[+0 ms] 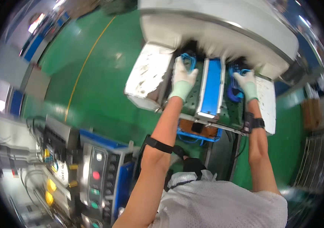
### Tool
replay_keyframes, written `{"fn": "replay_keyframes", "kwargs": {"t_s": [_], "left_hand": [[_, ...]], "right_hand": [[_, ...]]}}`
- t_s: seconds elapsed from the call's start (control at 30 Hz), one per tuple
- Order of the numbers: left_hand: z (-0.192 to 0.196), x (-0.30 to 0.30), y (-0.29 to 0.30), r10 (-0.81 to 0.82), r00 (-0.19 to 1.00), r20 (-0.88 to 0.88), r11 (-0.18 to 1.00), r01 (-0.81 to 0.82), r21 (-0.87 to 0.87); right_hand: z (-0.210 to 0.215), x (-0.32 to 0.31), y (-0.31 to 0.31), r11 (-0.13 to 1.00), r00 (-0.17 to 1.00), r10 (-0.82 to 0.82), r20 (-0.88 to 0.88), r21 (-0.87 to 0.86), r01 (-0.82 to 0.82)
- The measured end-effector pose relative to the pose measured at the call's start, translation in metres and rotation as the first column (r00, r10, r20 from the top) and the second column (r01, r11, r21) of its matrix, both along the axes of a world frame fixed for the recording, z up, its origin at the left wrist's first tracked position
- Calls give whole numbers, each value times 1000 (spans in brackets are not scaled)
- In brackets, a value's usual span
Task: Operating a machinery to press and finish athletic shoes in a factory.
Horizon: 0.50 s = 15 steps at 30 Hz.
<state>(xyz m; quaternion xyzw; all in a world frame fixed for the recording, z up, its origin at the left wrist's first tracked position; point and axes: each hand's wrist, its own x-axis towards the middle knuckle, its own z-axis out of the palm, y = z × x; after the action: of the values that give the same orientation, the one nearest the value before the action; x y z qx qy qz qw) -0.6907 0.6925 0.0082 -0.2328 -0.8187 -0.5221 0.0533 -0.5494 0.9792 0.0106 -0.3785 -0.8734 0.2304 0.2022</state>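
Observation:
Both my arms reach up and forward into a white machine (222, 34). My left hand (183, 76), in a white glove, grips a blue ring-shaped part (189, 60) at the dark opening under the machine's housing. In a matching white glove, my right hand (246, 84) closes around another blue ring-shaped part (235, 90) on the right side. Between the two hands stands a long blue panel in a metal frame (211, 89), tilted toward me. A black band sits on each forearm.
A scuffed white block (146, 76) juts out left of my left hand. A blue tray with brown contents (198, 131) sits under the fixture. A control box with red and green buttons (97, 174) stands at lower left. Green floor with a yellow line (86, 64) lies beyond.

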Motion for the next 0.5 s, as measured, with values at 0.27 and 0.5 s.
{"fn": "replay_keyframes", "kwargs": {"t_s": [0.27,0.5], "left_hand": [[-133,224,-277,99,888,449,992,-56,-109],[-180,743,-563,983,164,-82,-21,-344,-939]], "right_hand": [[-61,26,-318,218,443,802,-401,-494,-841],[-170,93,-546,-301,-367,928,-62,-704,-644]]}}
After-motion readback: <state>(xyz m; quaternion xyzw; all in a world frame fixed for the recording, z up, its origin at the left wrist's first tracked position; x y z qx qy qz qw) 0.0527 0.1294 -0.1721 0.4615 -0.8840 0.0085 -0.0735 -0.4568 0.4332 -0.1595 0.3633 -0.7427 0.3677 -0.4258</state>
